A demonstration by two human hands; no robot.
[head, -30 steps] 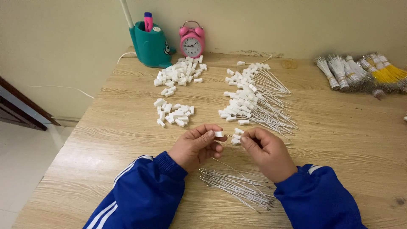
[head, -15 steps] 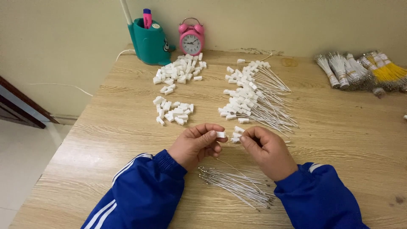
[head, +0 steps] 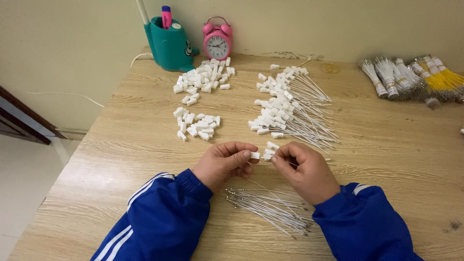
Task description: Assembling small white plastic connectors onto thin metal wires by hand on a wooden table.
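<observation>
Wooden table (head: pixel 386 145), seen from above. Left hand (head: pixel 224 163) pinches a small white cap (head: pixel 254 155) between thumb and forefinger, other fingers curled under. Right hand (head: pixel 304 170) just beside it, fingers closed on a thin wire (head: pixel 285 163) and what looks like a second white piece at the fingertips; the exact grip is partly hidden. The two hands nearly meet over the near-middle of the table, the cap between them. Loose wires (head: pixel 270 208) lie in a bundle just below the hands, between the blue sleeves (head: pixel 159 222). Beyond the hands: finished pile (head: pixel 290 106) of capped wires, fanned right. Two heaps of loose caps (head: pixel 195 125) to the left of that. At the far edge, a teal holder (head: pixel 169 46) and a pink clock (head: pixel 217 42). Far right, bundled ties (head: pixel 411 77), white and yellow.
</observation>
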